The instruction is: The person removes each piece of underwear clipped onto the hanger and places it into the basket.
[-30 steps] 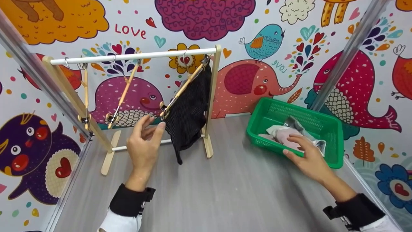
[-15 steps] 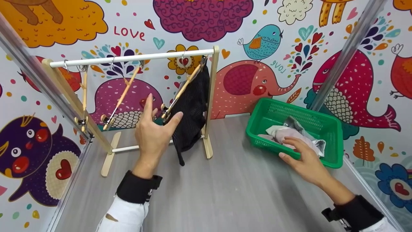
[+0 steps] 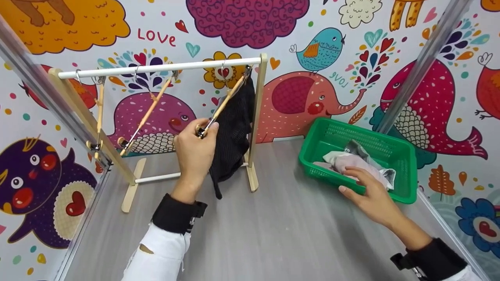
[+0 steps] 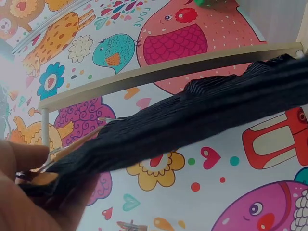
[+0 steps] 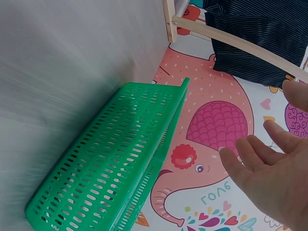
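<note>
A black pinstriped garment point(image 3: 233, 140) hangs from a wooden clip hanger point(image 3: 225, 103) at the right end of the rack. My left hand point(image 3: 194, 150) grips the hanger's near end at its clip. In the left wrist view, thumb and fingers lie around that clip and the cloth edge point(image 4: 159, 130), and the fingertips are partly hidden. Over the front rim of a green basket point(image 3: 411, 168), my right hand point(image 3: 373, 197) hovers with fingers spread and holds nothing. Pale pink, white and grey clothes point(image 3: 345, 162) lie crumpled in the basket.
The wooden rack point(image 3: 259, 117) has a white top rail point(image 3: 164, 68) and flat feet on a grey tabletop point(image 3: 273, 234). Two bare clip hangers, one mid-rail point(image 3: 150, 107) and one further left point(image 3: 100, 111), hang beside the garment. Patterned walls enclose the back and sides.
My left hand has moved right and slightly up, opened its fingers, then closed on the hanger's near end. The right hand has hardly moved.
</note>
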The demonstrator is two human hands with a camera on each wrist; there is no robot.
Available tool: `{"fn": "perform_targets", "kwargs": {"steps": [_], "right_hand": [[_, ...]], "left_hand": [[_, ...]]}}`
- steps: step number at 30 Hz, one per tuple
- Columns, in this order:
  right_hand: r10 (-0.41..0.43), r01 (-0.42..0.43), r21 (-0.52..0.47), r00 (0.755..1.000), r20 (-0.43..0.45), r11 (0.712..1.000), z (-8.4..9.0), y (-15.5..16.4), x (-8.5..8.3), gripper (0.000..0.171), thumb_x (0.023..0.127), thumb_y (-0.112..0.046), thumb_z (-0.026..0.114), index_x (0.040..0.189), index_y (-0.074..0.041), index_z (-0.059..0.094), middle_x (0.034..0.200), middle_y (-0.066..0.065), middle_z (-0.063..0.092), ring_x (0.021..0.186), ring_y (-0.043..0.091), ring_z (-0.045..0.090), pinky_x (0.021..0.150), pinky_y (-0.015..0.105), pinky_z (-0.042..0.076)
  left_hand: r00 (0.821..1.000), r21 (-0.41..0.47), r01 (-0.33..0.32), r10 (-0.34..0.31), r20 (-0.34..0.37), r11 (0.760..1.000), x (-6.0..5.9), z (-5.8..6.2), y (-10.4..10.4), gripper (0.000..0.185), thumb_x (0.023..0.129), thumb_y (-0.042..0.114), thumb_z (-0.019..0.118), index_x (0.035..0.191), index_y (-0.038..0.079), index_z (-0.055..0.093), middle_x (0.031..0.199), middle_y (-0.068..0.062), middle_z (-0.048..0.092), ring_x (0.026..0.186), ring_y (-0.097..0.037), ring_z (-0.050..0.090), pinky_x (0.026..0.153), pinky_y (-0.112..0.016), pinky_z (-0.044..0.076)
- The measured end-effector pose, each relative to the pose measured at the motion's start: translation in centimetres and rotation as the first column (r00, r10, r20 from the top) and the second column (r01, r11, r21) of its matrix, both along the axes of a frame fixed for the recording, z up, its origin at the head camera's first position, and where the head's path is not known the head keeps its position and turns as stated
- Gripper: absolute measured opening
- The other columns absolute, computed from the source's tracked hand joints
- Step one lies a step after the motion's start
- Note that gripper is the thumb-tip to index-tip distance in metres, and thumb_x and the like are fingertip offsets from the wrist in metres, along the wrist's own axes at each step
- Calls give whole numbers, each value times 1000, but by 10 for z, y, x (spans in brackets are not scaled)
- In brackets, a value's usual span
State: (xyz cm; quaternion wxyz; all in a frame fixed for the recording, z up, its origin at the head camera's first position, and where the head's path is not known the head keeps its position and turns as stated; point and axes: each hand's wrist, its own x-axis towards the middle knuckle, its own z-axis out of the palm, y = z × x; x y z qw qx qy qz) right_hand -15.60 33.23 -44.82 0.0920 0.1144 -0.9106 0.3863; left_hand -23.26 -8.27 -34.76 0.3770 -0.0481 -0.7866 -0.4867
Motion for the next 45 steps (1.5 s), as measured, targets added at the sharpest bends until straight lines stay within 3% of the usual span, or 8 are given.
{"fn": "perform_targets", "kwargs": {"steps": [2,4,7,10,15,24,45], "right_hand": [[-2,2,8,1000,-6,1000,1,-1,1,48,101,-24,73,142,-4,60,147,15,57,132,34,55,100,59,51],[-5,6,17,1000,-17,1000,1,-1,1,48,100,-25,74,141,-4,61,146,14,58,131,32,57,101,45,53],[-8,9,28,999,-35,1000,1,-2,2,47,100,-24,75,141,-5,61,145,13,59,130,29,57,98,22,48],[-9,10,24,999,-44,1000,1,-2,3,47,99,-23,75,141,-5,62,145,12,60,129,30,58,94,11,42],[-6,6,17,1000,-29,1000,1,-1,3,47,100,-23,75,141,-6,62,146,11,59,131,30,58,96,15,44],[11,-11,-11,1000,-29,1000,3,-3,5,46,100,-22,74,142,-8,61,147,10,59,130,28,57,95,11,43],[1,-1,1,1000,-16,1000,8,-8,4,45,101,-24,74,141,-9,62,146,9,59,129,25,56,95,14,43]], "left_hand": [[1000,7,-15,15,-16,1000,-2,-1,1,16,93,10,81,100,-4,79,87,-13,78,68,-19,69,59,-20,50],[999,19,-24,24,-34,1000,-3,-2,1,15,93,10,81,95,-4,79,82,-12,77,63,-17,65,56,-16,44],[997,46,-23,26,-72,999,-5,-2,2,16,94,11,81,90,-5,78,75,-11,74,59,-15,57,53,-15,39],[995,72,-5,13,-104,997,-5,-2,2,17,95,10,79,90,-6,77,72,-11,71,56,-15,52,50,-15,35],[992,85,-6,17,-125,996,-2,-1,-1,16,96,8,78,93,-8,76,74,-13,71,56,-14,50,50,-15,34],[984,98,-52,68,-163,994,17,2,-13,17,94,9,80,91,-8,76,71,-11,69,57,-15,50,53,-15,35],[987,15,-59,61,-147,998,66,-27,-61,9,89,0,82,91,-7,77,76,-14,73,60,-4,51,57,-12,39]]}}
